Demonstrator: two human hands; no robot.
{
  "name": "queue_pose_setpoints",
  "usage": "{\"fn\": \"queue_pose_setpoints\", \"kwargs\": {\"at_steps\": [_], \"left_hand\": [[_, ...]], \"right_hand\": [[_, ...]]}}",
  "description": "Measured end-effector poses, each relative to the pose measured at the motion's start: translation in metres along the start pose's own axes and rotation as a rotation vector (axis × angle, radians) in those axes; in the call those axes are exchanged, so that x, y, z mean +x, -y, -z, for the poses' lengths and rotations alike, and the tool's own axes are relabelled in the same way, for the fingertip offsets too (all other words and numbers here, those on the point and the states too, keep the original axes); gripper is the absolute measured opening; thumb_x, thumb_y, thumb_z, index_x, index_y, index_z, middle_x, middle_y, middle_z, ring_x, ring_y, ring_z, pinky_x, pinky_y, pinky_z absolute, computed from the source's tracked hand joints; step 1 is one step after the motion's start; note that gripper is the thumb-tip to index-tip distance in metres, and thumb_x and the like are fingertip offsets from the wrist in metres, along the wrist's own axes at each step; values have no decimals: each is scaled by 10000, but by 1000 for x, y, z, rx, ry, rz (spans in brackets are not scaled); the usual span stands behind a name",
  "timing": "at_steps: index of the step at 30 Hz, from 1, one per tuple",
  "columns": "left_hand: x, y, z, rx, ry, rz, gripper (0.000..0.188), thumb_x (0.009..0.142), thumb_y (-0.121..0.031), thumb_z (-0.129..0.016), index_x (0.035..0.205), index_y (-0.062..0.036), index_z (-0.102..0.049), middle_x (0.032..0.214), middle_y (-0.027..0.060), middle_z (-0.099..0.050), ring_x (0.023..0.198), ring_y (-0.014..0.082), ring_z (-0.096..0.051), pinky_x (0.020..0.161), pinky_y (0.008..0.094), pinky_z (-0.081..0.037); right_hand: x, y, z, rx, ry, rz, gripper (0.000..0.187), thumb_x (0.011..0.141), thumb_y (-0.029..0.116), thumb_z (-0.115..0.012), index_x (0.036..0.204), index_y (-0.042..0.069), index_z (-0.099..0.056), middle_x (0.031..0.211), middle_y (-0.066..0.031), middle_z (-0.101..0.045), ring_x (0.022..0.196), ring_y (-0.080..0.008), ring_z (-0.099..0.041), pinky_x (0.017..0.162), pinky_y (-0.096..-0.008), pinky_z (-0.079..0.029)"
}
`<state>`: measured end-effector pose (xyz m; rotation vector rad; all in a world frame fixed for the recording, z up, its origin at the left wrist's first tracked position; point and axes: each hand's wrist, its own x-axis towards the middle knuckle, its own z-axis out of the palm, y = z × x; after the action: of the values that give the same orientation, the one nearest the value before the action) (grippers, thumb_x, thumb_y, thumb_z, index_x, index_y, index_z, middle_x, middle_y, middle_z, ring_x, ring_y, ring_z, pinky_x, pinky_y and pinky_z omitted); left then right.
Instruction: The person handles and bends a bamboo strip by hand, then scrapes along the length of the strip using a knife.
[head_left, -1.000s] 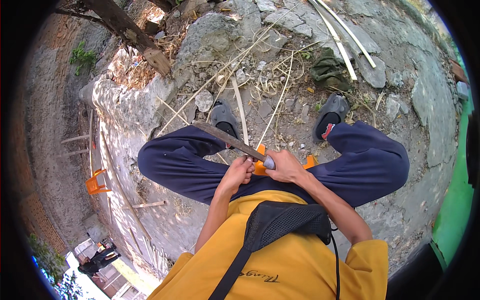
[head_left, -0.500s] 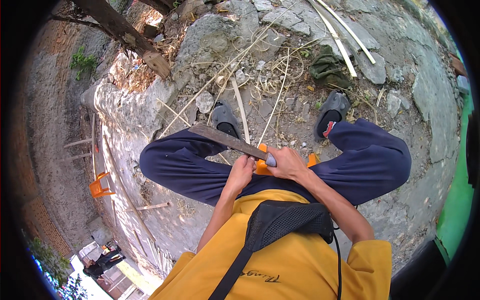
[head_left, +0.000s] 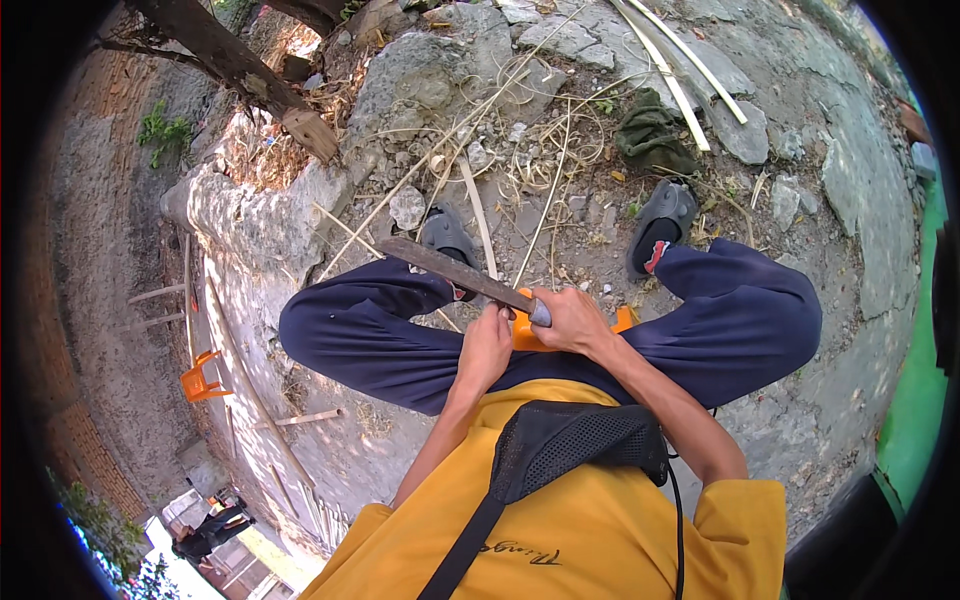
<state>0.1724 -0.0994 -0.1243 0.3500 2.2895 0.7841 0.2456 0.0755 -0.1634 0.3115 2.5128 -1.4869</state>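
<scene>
- Two bare hands meet in front of the body, working around one long knife [head_left: 445,269]; the right hand [head_left: 573,322] has its grip closed around the grey handle end [head_left: 541,314];
- the left hand [head_left: 485,348] sits just beside it, its fingers curled in close under the blade near the handle; whether its grip is pinching anything I cannot tell, since the blade and fingers hide that spot;
- the knife lies slantwise between the knees, its dark blade running up and to the left from the right hand, with the far end over the left leg;
- an orange plastic piece [head_left: 524,334] shows behind and between the hands, with another bit of orange to the right;
- a flat pale strip [head_left: 477,205] and a thin pale strip [head_left: 543,198] run from the rubble down toward the blade; where their near ends finish is hidden;
- navy trousers [head_left: 370,333] spread to both sides; grey shoes [head_left: 665,217] rest on the broken ground;
- beyond the feet lie curled shavings [head_left: 586,148], a dark green cloth [head_left: 652,132] and two long pale strips [head_left: 668,75];
- farther off, a tree trunk [head_left: 240,70] leans at upper left; an orange chair [head_left: 203,378] stands at left; another person in dark clothes [head_left: 210,532] is at lower left
</scene>
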Motion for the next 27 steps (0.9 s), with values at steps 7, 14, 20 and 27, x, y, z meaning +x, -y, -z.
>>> {"fn": "queue_pose_setpoints", "kwargs": {"at_steps": [7, 14, 20, 27], "left_hand": [[-5, -14, 0, 259, -70, -61, 170, 1021, -129, -485, 1028, 25, -556, 809, 319, -652, 800, 524, -632, 701, 607, -464], [-2, -20, 2, 350, -92, -65, 164, 1022, -127, -492, 988, 24, -547, 777, 319, -646, 772, 526, -630, 668, 618, -465], [-2, -21, 7, 365, -94, -81, 163, 1020, -135, -501, 984, 21, -533, 757, 314, -641, 751, 520, -633, 660, 614, -471], [0, -31, 14, 459, -62, -61, 157, 990, -132, -512, 1027, 19, -537, 816, 298, -681, 785, 498, -676, 696, 600, -519]], "right_hand": [[1, 3, 2, -3, 20, -45, 310, 739, 221, -680, 990, 40, -655, 724, -283, -665, 734, -474, -676, 725, -542, -558], [3, 2, -1, 55, -1, -41, 314, 747, 222, -691, 992, 30, -656, 746, -283, -674, 738, -477, -677, 732, -538, -559], [2, 7, -1, 103, -8, -48, 306, 754, 221, -706, 984, 27, -653, 747, -275, -677, 748, -478, -677, 729, -532, -559], [6, 8, -9, 145, -42, -60, 297, 751, 222, -713, 961, 19, -654, 756, -282, -677, 755, -487, -674, 732, -527, -559]]}}
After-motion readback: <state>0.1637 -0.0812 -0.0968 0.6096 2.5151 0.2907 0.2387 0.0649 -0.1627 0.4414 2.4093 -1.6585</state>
